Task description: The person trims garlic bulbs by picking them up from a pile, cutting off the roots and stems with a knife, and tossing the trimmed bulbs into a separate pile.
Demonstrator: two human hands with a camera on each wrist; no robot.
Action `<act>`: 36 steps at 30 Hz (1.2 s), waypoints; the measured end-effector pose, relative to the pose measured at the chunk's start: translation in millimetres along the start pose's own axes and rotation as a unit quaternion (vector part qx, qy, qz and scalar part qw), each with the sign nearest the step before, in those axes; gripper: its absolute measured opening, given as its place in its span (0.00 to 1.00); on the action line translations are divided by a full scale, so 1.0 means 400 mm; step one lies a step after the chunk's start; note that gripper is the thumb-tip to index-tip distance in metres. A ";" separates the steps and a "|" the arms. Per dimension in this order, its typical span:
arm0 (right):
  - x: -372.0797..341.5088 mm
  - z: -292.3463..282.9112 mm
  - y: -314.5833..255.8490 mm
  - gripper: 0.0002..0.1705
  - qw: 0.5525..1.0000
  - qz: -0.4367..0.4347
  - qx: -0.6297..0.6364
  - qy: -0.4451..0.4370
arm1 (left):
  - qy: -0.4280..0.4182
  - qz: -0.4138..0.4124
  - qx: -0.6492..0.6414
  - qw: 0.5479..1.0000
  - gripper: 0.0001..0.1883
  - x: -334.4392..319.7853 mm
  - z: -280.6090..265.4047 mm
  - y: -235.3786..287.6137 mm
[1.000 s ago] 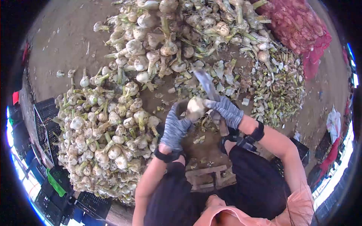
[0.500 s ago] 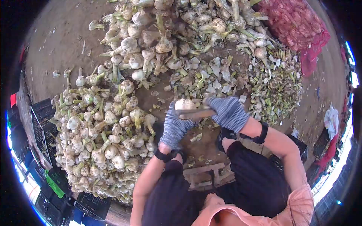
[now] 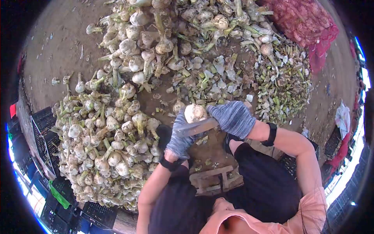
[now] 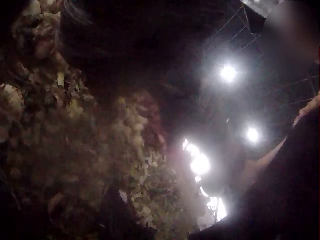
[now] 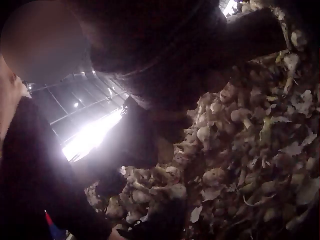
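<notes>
In the head view my left hand (image 3: 181,132), in a grey knit glove, grips a whitish garlic bulb (image 3: 195,113). My right hand (image 3: 235,119), gloved alike, holds a knife (image 3: 198,127). Its broad blade lies crosswise on the near side of the bulb, overlapping the left fingers. The bulb's upper face shows, and the left fingers hide its lower part. Both wrist views are dark, with each hand only a black shape there.
A big heap of garlic (image 3: 97,144) lies to the left, and stemmed garlic (image 3: 152,43) lies ahead. Cut stems and skins (image 3: 282,85) cover the ground at right. Behind them sits a red mesh sack (image 3: 302,21). A low wooden frame (image 3: 210,179) stands between the legs.
The knife blade has swung from pointing away, beyond the hands, to lying across the near side of the bulb. The right hand has turned over with it. The left hand keeps its grip.
</notes>
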State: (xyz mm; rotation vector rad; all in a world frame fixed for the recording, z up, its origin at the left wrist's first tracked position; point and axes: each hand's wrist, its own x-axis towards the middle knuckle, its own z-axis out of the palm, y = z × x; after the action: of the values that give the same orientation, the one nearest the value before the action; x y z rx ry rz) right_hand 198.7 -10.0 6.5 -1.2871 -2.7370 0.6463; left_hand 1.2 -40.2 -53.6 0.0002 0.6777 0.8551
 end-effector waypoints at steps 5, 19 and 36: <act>0.000 0.002 0.009 0.16 1.000 0.020 -0.022 0.005 | -0.009 0.128 0.527 0.840 0.25 -0.006 0.031 0.015; -0.098 0.045 0.175 0.19 0.982 0.189 0.005 -0.015 | 0.035 0.078 0.497 0.864 0.29 -0.019 0.082 0.003; 0.034 0.029 0.060 0.17 0.942 0.165 0.250 -0.150 | -0.166 0.164 0.888 0.395 0.16 -0.025 0.120 0.045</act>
State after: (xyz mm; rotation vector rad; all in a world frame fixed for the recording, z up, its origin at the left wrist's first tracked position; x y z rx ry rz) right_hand 204.7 9.7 -15.1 -1.6133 -2.3115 1.5621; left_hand 10.5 -22.7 -5.3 2.3076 0.9082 0.0389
